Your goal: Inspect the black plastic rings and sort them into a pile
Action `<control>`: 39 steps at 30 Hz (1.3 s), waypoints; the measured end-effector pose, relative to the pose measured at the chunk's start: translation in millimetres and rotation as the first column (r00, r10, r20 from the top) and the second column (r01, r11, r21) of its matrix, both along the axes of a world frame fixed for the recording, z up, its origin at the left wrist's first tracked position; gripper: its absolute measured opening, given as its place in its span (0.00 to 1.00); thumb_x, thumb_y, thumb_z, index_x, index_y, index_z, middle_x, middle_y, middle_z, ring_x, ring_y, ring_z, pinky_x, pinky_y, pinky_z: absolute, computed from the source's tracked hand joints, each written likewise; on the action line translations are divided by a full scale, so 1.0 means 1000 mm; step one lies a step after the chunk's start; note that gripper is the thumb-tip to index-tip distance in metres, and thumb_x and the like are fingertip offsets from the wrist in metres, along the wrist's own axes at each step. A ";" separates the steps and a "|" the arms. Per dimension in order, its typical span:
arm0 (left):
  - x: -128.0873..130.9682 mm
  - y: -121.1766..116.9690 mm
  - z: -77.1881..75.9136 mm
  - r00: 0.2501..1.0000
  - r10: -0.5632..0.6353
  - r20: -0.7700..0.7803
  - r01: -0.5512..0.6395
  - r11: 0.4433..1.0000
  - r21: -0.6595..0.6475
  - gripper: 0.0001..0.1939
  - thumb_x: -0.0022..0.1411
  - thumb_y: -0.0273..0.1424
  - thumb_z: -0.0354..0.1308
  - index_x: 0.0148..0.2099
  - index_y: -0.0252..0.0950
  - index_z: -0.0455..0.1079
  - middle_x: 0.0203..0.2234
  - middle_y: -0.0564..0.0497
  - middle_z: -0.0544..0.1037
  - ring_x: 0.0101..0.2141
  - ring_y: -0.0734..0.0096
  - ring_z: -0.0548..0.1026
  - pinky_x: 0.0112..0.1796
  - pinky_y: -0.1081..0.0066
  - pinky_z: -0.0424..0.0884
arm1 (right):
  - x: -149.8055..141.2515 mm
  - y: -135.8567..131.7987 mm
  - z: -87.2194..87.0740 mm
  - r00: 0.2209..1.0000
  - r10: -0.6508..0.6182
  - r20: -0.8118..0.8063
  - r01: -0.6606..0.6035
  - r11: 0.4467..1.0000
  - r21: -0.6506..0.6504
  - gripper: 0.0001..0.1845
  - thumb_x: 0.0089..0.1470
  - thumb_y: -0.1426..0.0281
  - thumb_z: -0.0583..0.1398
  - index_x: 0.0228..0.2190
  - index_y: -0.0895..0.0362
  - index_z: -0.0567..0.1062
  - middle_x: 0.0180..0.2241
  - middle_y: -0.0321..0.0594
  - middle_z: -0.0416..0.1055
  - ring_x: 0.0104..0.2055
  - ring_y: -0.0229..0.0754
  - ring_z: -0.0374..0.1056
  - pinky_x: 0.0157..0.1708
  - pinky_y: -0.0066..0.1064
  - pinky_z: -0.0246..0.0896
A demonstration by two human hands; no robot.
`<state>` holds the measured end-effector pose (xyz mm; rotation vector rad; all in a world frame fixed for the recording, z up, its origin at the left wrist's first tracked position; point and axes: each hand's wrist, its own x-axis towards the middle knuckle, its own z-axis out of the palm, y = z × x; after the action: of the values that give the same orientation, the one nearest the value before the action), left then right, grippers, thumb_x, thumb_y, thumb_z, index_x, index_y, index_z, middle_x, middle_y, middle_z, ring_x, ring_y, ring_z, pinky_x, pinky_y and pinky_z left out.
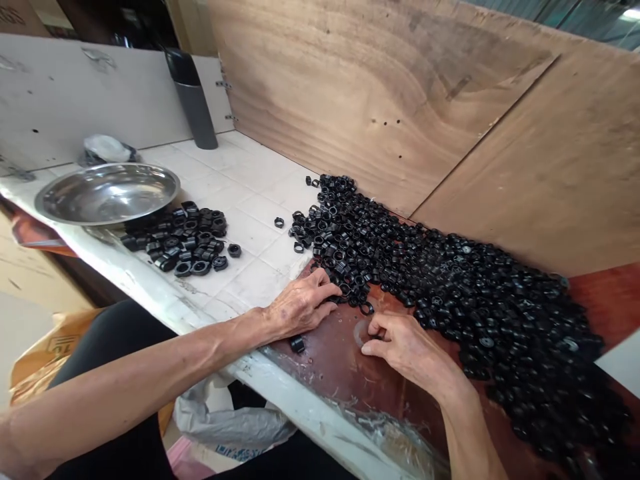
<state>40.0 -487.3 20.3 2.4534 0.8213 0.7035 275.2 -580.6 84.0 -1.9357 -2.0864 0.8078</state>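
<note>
My left hand [303,303] reaches to the near edge of a large heap of small black plastic rings [380,247]. Its thumb and fingers are closed at a black ring [345,291] on that edge, and the fingertips partly cover the contact. Just right of it, my right hand [400,343] pinches a translucent, pale round piece [359,333] above the brown board [345,367]. One loose ring [367,308] lies between the two hands. Below my left wrist, a single black piece [297,344] rests on the board.
A steel bowl [107,197] stands at the left beside a smaller pile of black rings [190,243]. Behind are a dark grey bottle [195,107] and a plastic-wrapped bundle [106,148]. A wooden panel [375,87] walls the back. A white sack [230,417] hangs below the table edge.
</note>
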 end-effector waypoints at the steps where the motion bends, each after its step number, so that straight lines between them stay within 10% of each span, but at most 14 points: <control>1: -0.001 0.000 0.001 1.000 -0.003 0.008 0.003 1.000 -0.001 0.13 0.68 0.30 0.56 0.53 0.36 0.73 0.42 0.46 0.73 0.40 0.66 0.75 0.43 0.67 0.75 | -0.004 0.002 -0.001 1.000 0.022 -0.013 -0.021 0.999 0.047 0.06 0.54 0.71 0.63 0.25 0.55 0.75 0.27 0.33 0.75 0.31 0.39 0.70 0.31 0.27 0.59; 10: 0.000 -0.001 0.003 0.999 -0.007 0.049 0.004 0.998 0.067 0.10 0.66 0.28 0.56 0.49 0.35 0.72 0.42 0.46 0.76 0.41 0.65 0.77 0.43 0.67 0.75 | -0.027 0.012 -0.024 0.966 -0.076 -0.248 0.115 0.982 0.147 0.06 0.56 0.67 0.66 0.37 0.54 0.81 0.38 0.38 0.76 0.35 0.41 0.72 0.36 0.30 0.67; 16: 0.002 -0.001 0.000 0.996 -0.022 0.089 0.014 0.996 0.092 0.08 0.65 0.28 0.56 0.44 0.34 0.73 0.39 0.45 0.77 0.39 0.65 0.77 0.40 0.67 0.75 | -0.028 0.009 -0.030 0.976 0.097 -0.196 -0.055 0.976 0.210 0.16 0.58 0.78 0.57 0.43 0.52 0.81 0.41 0.41 0.74 0.44 0.44 0.73 0.47 0.35 0.67; 20: 0.002 -0.002 0.008 0.976 0.071 0.205 -0.050 0.993 -0.106 0.10 0.62 0.27 0.57 0.47 0.34 0.73 0.33 0.48 0.77 0.33 0.68 0.76 0.37 0.67 0.75 | -0.030 0.011 -0.026 0.940 -0.132 -0.314 0.197 0.962 0.188 0.12 0.56 0.71 0.63 0.43 0.56 0.77 0.37 0.42 0.76 0.37 0.45 0.74 0.38 0.35 0.69; 25: 0.005 -0.005 0.021 0.902 0.227 0.368 0.094 0.728 -0.679 0.18 0.58 0.31 0.64 0.50 0.32 0.72 0.29 0.53 0.75 0.26 0.76 0.72 0.28 0.74 0.71 | -0.036 0.012 -0.017 0.788 -0.265 -0.556 0.368 0.926 0.081 0.13 0.53 0.62 0.65 0.40 0.55 0.77 0.28 0.37 0.75 0.30 0.43 0.73 0.28 0.30 0.66; 30: 0.004 -0.006 0.030 0.817 0.244 0.523 0.391 0.433 -0.812 0.19 0.57 0.35 0.69 0.47 0.31 0.74 0.30 0.50 0.79 0.30 0.74 0.77 0.37 0.71 0.75 | -0.040 0.009 -0.011 0.698 -0.234 -0.677 0.363 0.930 0.053 0.13 0.52 0.62 0.67 0.38 0.54 0.76 0.29 0.36 0.75 0.30 0.41 0.72 0.29 0.28 0.68; 35: 0.002 -0.007 0.034 0.803 0.261 0.536 0.425 0.382 -0.821 0.17 0.55 0.32 0.72 0.45 0.30 0.74 0.29 0.49 0.80 0.30 0.73 0.79 0.36 0.74 0.74 | -0.040 0.009 -0.001 0.755 -0.128 -0.643 0.332 0.920 0.207 0.12 0.54 0.65 0.65 0.41 0.53 0.80 0.39 0.38 0.76 0.37 0.39 0.72 0.39 0.27 0.70; 39: 0.001 -0.006 0.034 0.782 0.266 0.564 0.456 0.372 -0.808 0.19 0.56 0.32 0.71 0.48 0.31 0.73 0.31 0.48 0.81 0.32 0.73 0.79 0.38 0.74 0.74 | -0.041 0.009 -0.003 0.651 -0.179 -0.737 0.390 0.913 0.122 0.11 0.52 0.63 0.68 0.36 0.54 0.78 0.34 0.37 0.77 0.36 0.40 0.75 0.38 0.28 0.72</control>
<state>41.3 -493.3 54.1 1.0534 0.5181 0.6542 234.4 -572.1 81.4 -1.4094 -1.2887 0.9394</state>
